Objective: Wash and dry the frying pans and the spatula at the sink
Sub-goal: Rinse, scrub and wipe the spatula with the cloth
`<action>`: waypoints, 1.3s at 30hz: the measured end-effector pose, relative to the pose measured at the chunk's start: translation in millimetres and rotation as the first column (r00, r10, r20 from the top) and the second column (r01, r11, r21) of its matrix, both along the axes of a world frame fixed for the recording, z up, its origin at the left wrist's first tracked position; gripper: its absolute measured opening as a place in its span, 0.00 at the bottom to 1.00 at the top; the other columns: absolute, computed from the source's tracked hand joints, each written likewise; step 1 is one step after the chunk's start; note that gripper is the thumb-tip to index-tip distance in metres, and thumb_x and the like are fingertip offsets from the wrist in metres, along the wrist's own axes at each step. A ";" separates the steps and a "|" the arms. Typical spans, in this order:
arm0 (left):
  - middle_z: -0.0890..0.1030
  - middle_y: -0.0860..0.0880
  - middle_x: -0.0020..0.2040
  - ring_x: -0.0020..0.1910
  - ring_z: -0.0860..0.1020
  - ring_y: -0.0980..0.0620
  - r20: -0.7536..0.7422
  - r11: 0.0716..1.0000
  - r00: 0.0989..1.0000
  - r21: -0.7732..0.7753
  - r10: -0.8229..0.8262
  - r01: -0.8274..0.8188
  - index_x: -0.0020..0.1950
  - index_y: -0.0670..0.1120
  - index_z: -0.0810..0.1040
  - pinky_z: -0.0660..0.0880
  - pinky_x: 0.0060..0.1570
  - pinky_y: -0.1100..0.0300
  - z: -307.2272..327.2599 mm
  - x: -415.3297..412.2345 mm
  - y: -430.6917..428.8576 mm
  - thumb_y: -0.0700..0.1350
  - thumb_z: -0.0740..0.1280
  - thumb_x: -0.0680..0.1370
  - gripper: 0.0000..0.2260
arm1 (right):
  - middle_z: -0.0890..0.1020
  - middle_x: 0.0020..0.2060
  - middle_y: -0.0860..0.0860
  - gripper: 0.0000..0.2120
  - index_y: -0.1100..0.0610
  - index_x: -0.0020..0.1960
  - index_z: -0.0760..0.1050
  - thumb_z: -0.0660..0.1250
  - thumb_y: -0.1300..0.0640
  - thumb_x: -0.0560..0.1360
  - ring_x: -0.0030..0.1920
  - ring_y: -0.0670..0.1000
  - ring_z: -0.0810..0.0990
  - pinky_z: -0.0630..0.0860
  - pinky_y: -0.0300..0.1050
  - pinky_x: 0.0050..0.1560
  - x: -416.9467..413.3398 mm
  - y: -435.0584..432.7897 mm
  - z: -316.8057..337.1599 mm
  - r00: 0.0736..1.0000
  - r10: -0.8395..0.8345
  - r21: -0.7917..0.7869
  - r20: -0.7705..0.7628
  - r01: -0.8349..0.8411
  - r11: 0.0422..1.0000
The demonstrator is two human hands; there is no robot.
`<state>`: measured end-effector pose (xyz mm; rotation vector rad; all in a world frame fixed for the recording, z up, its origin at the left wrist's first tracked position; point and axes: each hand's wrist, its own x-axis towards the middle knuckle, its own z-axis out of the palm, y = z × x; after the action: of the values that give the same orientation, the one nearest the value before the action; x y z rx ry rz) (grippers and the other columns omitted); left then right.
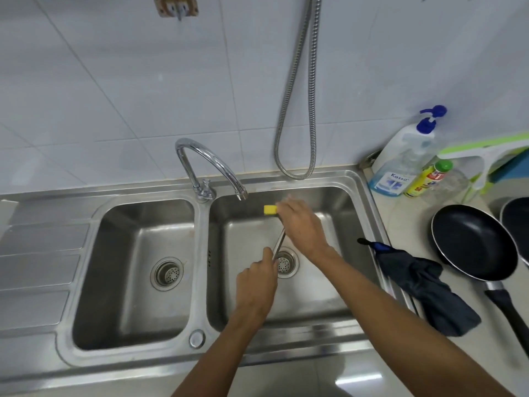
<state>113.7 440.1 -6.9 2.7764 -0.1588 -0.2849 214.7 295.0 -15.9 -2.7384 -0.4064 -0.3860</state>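
over the right basin of the sink [286, 333], the spatula [280, 242] is gripped by the closed left hand [256, 285]; a sponge [270, 210] is clasped in the right hand [300, 224]. a pan [472, 242] is set on the table [400, 213].

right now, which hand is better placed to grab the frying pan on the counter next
Right. The frying pan sits on the counter right of the sink, on the right hand side. That hand holds only the yellow sponge; the left hand grips the spatula handle.

White tiled wall [114, 81], beige countertop [400, 213]
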 end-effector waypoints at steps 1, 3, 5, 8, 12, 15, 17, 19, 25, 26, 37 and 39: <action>0.85 0.46 0.45 0.41 0.84 0.42 0.000 1.000 1.000 0.004 -0.007 0.007 0.61 0.48 0.67 0.78 0.39 0.51 1.2 -0.9 -4.2 0.55 0.53 0.86 0.12 | 0.84 0.47 0.58 0.13 0.60 0.55 0.80 0.59 0.60 0.78 0.49 0.62 0.83 0.79 0.52 0.50 8.4 -5.6 8.9 0.996 -0.083 0.004 -0.026 0.083 0.997; 0.85 0.45 0.47 0.43 0.84 0.40 -0.007 1.000 1.000 0.007 -0.016 0.016 0.64 0.48 0.67 0.76 0.40 0.50 2.9 -4.6 -12.3 0.55 0.53 0.86 0.13 | 0.84 0.45 0.59 0.10 0.61 0.56 0.80 0.61 0.61 0.81 0.44 0.63 0.82 0.77 0.51 0.41 25.0 -13.0 20.9 0.952 -0.267 0.039 -0.150 0.276 0.960; 0.85 0.45 0.48 0.44 0.84 0.40 -0.005 1.000 1.000 0.012 -0.025 0.025 0.66 0.49 0.66 0.77 0.41 0.49 3.7 -8.6 -16.3 0.55 0.53 0.86 0.13 | 0.83 0.46 0.60 0.08 0.63 0.53 0.78 0.62 0.62 0.82 0.46 0.63 0.82 0.76 0.52 0.43 42.8 -23.4 21.4 0.883 -0.392 0.013 -0.257 0.409 0.913; 0.85 0.44 0.47 0.44 0.84 0.40 -0.015 1.000 1.000 -0.014 -0.002 0.002 0.66 0.49 0.67 0.77 0.42 0.49 5.2 -12.4 -15.5 0.55 0.54 0.86 0.14 | 0.84 0.46 0.61 0.09 0.65 0.52 0.78 0.60 0.62 0.82 0.48 0.63 0.83 0.77 0.51 0.44 52.5 -56.4 9.8 0.816 -0.495 -0.032 -0.299 0.510 0.860; 0.81 0.43 0.41 0.39 0.79 0.40 -0.099 0.942 0.986 -0.296 0.134 -0.158 0.55 0.48 0.70 0.73 0.38 0.51 0.7 -8.3 -14.6 0.54 0.58 0.85 0.10 | 0.83 0.47 0.64 0.13 0.67 0.52 0.80 0.58 0.61 0.83 0.49 0.64 0.83 0.75 0.49 0.44 33.6 -117.3 1.3 0.718 -0.610 -0.033 -0.336 0.638 0.770; 0.76 0.48 0.35 0.30 0.74 0.48 -0.340 0.742 0.917 -0.556 0.209 -0.375 0.43 0.50 0.71 0.74 0.30 0.54 -6.6 -2.4 -16.8 0.51 0.63 0.84 0.11 | 0.81 0.50 0.65 0.15 0.67 0.52 0.78 0.56 0.58 0.83 0.50 0.66 0.80 0.75 0.54 0.46 11.5 -169.7 -5.4 0.665 -0.702 0.010 -0.256 0.728 0.686; 0.72 0.47 0.33 0.24 0.69 0.51 -0.592 0.509 0.778 -0.614 0.208 -0.603 0.42 0.46 0.75 0.68 0.22 0.61 -6.5 0.5 -23.6 0.50 0.66 0.83 0.12 | 0.80 0.52 0.65 0.15 0.65 0.54 0.77 0.55 0.58 0.83 0.51 0.66 0.79 0.77 0.58 0.49 -2.5 -204.5 -13.4 0.655 -0.737 -0.082 -0.168 0.736 0.673; 0.72 0.47 0.30 0.20 0.66 0.53 -0.762 0.345 0.625 -0.548 0.169 -0.762 0.44 0.43 0.78 0.62 0.21 0.65 -3.9 3.2 -31.6 0.48 0.68 0.81 0.10 | 0.79 0.58 0.65 0.13 0.65 0.59 0.76 0.58 0.59 0.81 0.56 0.66 0.78 0.76 0.62 0.55 -13.6 -230.6 -28.7 0.705 -0.686 -0.244 -0.179 0.644 0.725; 0.78 0.51 0.31 0.23 0.70 0.56 -0.884 0.171 0.465 -0.452 0.049 -0.876 0.56 0.41 0.83 0.65 0.24 0.65 -3.4 11.7 -47.7 0.53 0.63 0.84 0.17 | 0.48 0.82 0.58 0.30 0.60 0.82 0.48 0.52 0.49 0.85 0.81 0.64 0.48 0.52 0.64 0.77 -22.0 -233.7 -52.1 0.619 -0.620 -0.408 -0.482 0.467 0.784; 0.80 0.51 0.32 0.24 0.71 0.56 -0.876 0.182 0.481 -0.466 0.047 -0.866 0.56 0.41 0.83 0.66 0.24 0.64 -1.8 11.7 -49.6 0.53 0.61 0.84 0.18 | 0.53 0.81 0.61 0.29 0.62 0.81 0.52 0.53 0.50 0.85 0.80 0.66 0.52 0.55 0.65 0.76 -19.2 -222.9 -42.9 0.650 -0.630 -0.375 -0.425 0.506 0.776; 0.84 0.43 0.33 0.31 0.81 0.51 -0.683 0.583 0.707 -0.502 0.185 -0.638 0.50 0.38 0.83 0.79 0.35 0.56 4.5 6.5 -46.2 0.55 0.48 0.87 0.29 | 0.79 0.35 0.57 0.17 0.60 0.49 0.82 0.62 0.49 0.83 0.28 0.52 0.77 0.80 0.46 0.36 -75.1 -25.6 2.8 0.332 0.341 0.469 -0.880 0.726 0.503; 0.87 0.44 0.38 0.36 0.84 0.49 -0.706 0.631 0.692 -0.471 0.149 -0.616 0.52 0.42 0.83 0.81 0.41 0.54 6.1 3.1 -38.0 0.56 0.47 0.87 0.28 | 0.78 0.32 0.58 0.14 0.65 0.51 0.81 0.64 0.55 0.80 0.24 0.51 0.75 0.72 0.41 0.27 -76.3 -9.5 -0.7 0.359 0.284 0.454 -0.889 0.773 0.443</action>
<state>116.8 402.2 -0.8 1.7658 0.4580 -0.8046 138.4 285.5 -16.6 -1.4834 0.5556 0.7381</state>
